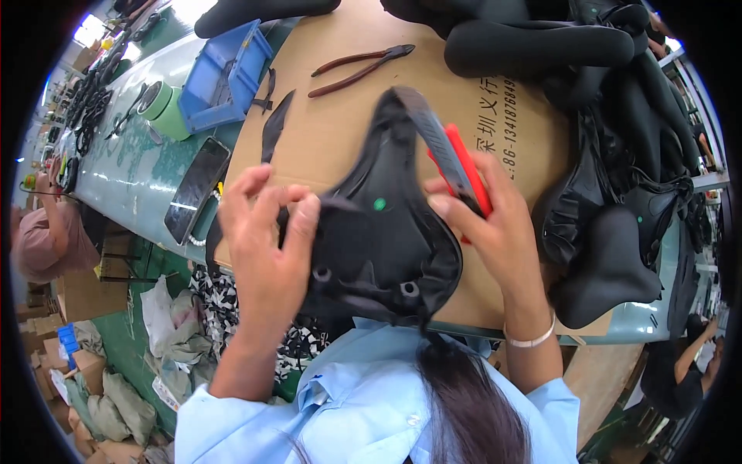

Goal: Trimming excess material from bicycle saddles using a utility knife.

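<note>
My right hand (pixel 498 220) grips the red knife (pixel 454 164), whose slip could gash the saddle (pixel 371 240) or my spread left hand (pixel 267 243).

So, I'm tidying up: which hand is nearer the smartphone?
Left. The left hand is just right of the smartphone; the right hand, gripping the utility knife, is farther right.

Open cardboard (pixel 328 143) between pliers (pixel 363 58) and upturned saddle (pixel 375 240), piled saddles (pixel 541 46) blocking right, bin (pixel 220 116) left
</note>
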{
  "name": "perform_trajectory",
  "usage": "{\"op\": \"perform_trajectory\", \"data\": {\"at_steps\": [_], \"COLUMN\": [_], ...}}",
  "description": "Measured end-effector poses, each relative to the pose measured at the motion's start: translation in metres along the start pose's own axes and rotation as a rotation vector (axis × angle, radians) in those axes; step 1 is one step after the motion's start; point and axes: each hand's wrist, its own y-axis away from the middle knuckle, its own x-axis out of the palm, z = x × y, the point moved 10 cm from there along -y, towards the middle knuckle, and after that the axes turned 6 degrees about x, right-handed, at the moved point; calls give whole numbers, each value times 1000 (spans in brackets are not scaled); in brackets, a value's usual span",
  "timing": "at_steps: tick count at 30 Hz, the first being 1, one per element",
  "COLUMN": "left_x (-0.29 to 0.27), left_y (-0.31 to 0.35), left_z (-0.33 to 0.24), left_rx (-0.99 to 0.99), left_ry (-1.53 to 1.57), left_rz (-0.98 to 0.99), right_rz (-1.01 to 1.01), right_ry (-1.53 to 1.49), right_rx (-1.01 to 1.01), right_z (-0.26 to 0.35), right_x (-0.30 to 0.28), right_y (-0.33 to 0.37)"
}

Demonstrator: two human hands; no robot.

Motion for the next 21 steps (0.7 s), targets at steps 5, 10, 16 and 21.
{"op": "perform_trajectory", "data": {"at_steps": [5,10,16,21], "left_x": [41,87,78,75], "left_y": [8,36,42,42], "left_z": [-64,-63,-64,-55], "left_rx": [136,78,73,46], "left_ry": [36,201,419,514], "left_rz": [292,442,303,232], "right_rz": [-84,-180,-52,63], "right_ry": [144,274,799,1247], "right_rx": [-104,-70,-169,-179], "right_z": [5,0,22,30], "right_x": [-20,-52,-26,1], "right_y": [11,74,101,116]}}
